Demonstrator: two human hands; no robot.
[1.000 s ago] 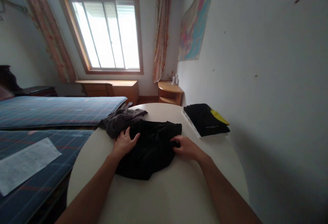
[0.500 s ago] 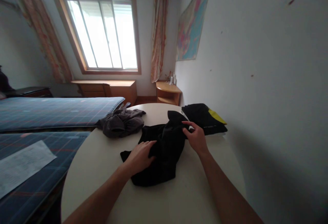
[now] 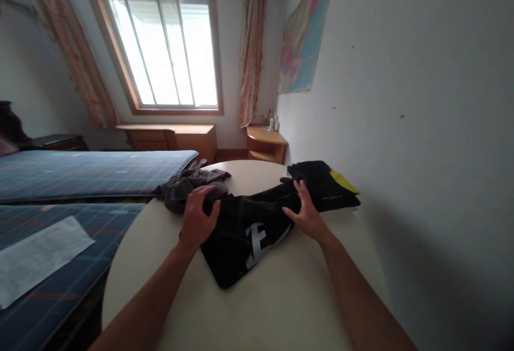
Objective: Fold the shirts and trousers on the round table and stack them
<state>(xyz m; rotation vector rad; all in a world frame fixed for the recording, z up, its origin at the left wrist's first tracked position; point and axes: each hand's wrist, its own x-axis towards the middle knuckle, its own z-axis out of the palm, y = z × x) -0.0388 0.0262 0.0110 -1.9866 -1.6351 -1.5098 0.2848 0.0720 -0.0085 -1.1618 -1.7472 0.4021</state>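
A black garment (image 3: 228,249) with large pale lettering lies bunched on the round white table (image 3: 257,313), one corner pointing toward me. My left hand (image 3: 199,217) rests at its left end, thumb apart from the bent fingers. At the right end, my right hand (image 3: 307,216) has thumb and fingers spread over the cloth, touching it. Neither hand visibly grips a fold. Just beyond my left hand sits a crumpled dark grey garment (image 3: 174,188), partly hidden by it. Beside my right hand lies a folded black garment (image 3: 321,174) with a yellow patch.
A bed with a blue plaid mattress (image 3: 100,174) stands to the left, and a sheet of paper (image 3: 44,254) lies on a nearer plaid surface. The white wall (image 3: 421,153) runs close along the right. A corner shelf (image 3: 267,136) and a desk (image 3: 193,131) stand beyond the table.
The black garment has been turned and spread sideways, bringing its lettering into view. My left hand has moved up and left; my right hand's pinch has opened into spread fingers.
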